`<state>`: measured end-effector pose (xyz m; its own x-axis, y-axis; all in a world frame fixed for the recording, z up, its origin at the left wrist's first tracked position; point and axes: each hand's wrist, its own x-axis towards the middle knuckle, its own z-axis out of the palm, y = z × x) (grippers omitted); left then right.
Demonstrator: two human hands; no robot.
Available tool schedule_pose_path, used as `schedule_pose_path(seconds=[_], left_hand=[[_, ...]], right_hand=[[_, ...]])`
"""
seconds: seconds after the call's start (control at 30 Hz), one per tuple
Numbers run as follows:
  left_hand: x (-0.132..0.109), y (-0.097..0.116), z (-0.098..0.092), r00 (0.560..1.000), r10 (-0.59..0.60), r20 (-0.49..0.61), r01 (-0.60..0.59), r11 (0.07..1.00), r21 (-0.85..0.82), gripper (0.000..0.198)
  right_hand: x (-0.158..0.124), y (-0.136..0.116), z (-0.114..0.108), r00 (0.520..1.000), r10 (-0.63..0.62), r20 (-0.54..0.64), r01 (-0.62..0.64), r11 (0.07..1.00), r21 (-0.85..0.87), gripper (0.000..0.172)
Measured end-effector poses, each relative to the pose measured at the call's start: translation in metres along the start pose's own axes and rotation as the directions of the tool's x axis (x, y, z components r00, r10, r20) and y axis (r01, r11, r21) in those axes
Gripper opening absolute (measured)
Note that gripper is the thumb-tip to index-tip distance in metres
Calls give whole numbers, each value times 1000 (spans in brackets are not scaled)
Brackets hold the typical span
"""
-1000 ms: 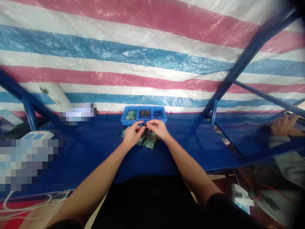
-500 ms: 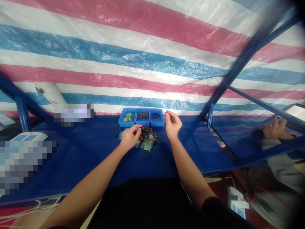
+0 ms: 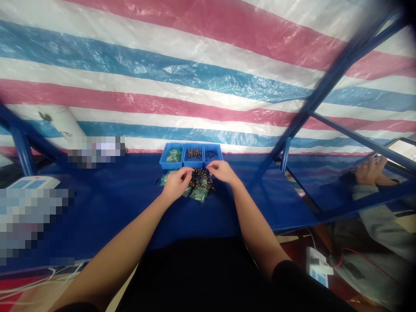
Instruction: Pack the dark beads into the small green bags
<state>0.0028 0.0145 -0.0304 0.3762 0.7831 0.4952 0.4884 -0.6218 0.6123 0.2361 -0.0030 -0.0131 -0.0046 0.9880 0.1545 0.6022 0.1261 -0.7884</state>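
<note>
My left hand [image 3: 177, 184] hovers at the left side of a mixed pile, thumb and forefinger pinched together. What it pinches, if anything, is too small to make out. Over the pile's right side, my right hand [image 3: 223, 171] is also closed in a pinch, its fingertips close to the small parts. The pile holds small black-and-brass parts [image 3: 200, 174] and flat green pieces [image 3: 199, 193] that look like little bags or boards. Behind it stand three joined blue bins: the left bin [image 3: 170, 165] has green pieces, the middle bin [image 3: 193, 165] brass-coloured parts, the right bin [image 3: 213, 158] dark thin pieces.
A striped plastic sheet [image 3: 182, 104] hangs behind the blue table [image 3: 130, 190]. Blue frame bars [image 3: 300, 115] rise at the right. Beyond them are another person's hands [image 3: 370, 171]. A white power strip [image 3: 34, 183] lies at the left, a white cylinder [image 3: 66, 125] behind.
My right hand has moved left and down, from beside the right bin to the pile. My left hand stays at the pile, still pinched. The camera view has shifted slightly.
</note>
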Motion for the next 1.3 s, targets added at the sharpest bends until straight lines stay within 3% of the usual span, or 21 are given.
schedule_pose_path(seconds=[0.1, 0.2, 0.3, 0.4, 0.53, 0.63, 0.73, 0.9, 1.03, 1.3], left_hand=[[0, 0, -1, 1000, -2, -4, 2, 1000, 2, 29], [0, -1, -1, 1000, 7, -4, -7, 1000, -6, 30], [0, -2, 1, 1000, 2, 9, -2, 1000, -5, 30], [-1, -3, 2, 1000, -10, 16, 10, 1000, -1, 28], [-1, -4, 2, 1000, -3, 16, 3, 1000, -15, 29], [-1, -2, 1, 1000, -5, 21, 6, 1000, -19, 29], [-1, 0, 1, 1000, 1, 20, 0, 1000, -20, 29], [-1, 2, 2, 995, 31, 90, -26, 998, -55, 32], [0, 0, 2, 992, 41, 117, -35, 998, -49, 31], [0, -2, 3, 992, 50, 117, -47, 998, -30, 30]], right_hand=[[-5, -2, -8, 988, -6, 156, 29, 989, -146, 16], [-8, 0, -22, 966, 43, 253, -6, 989, -145, 19], [-10, 3, -32, 869, 169, 466, -80, 976, -204, 31], [-10, 5, -36, 818, 206, 537, -77, 965, -252, 34], [-10, 8, -34, 854, 182, 487, -58, 964, -259, 15], [-10, 10, -30, 928, 124, 352, -51, 976, -211, 7], [-9, 5, -22, 980, 9, 198, 3, 998, -60, 10], [-10, -13, 2, 977, -156, 148, 129, 975, 178, 21], [-11, -19, 14, 971, -200, 131, 170, 963, 211, 22], [-12, -20, 17, 962, -211, 173, 166, 955, 245, 24]])
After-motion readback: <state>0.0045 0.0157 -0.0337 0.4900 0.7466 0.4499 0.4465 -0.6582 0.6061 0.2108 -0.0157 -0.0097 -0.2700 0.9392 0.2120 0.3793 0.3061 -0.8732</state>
